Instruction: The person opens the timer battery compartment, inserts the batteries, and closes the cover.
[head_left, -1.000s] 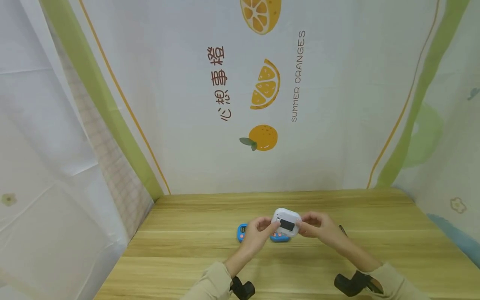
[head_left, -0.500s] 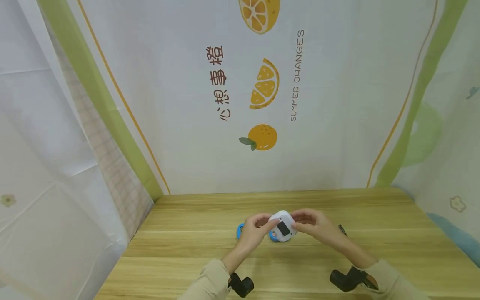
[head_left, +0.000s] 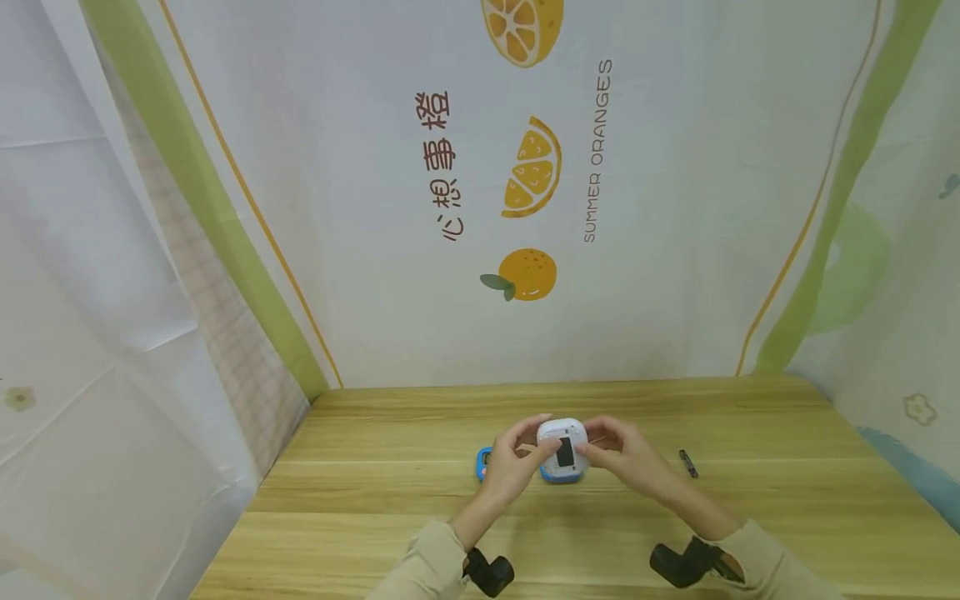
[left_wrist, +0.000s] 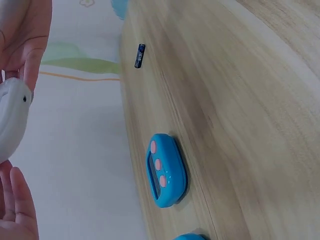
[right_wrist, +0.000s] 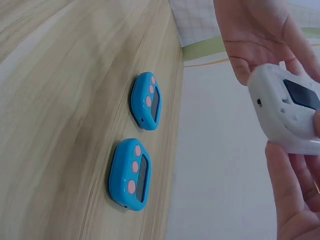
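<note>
Above the table, both hands hold a white digital timer (head_left: 553, 428), its back with a dark rectangular strip facing the head camera. My left hand (head_left: 514, 463) pinches its left side, thumb lying on the back. The right hand (head_left: 624, 455) grips the opposite edge between thumb and fingers. In the right wrist view the white timer (right_wrist: 280, 112) shows a small hole in its side; its front is hidden. Below lie two blue timers with pink buttons: one (head_left: 483, 463) partly behind the left hand, the other (head_left: 561, 478) mostly covered by the white timer.
A small dark battery (head_left: 687, 463) lies on the wooden table (head_left: 390, 492), right of the right hand. A printed cloth (head_left: 645, 317) hangs behind the table's far edge. In the right wrist view, the blue timers (right_wrist: 129, 175) lie side by side, apart.
The white timer has turned in the hands, so its dark strip goes from slanted to nearly upright. The right forearm has shifted slightly left, and the battery shows in full.
</note>
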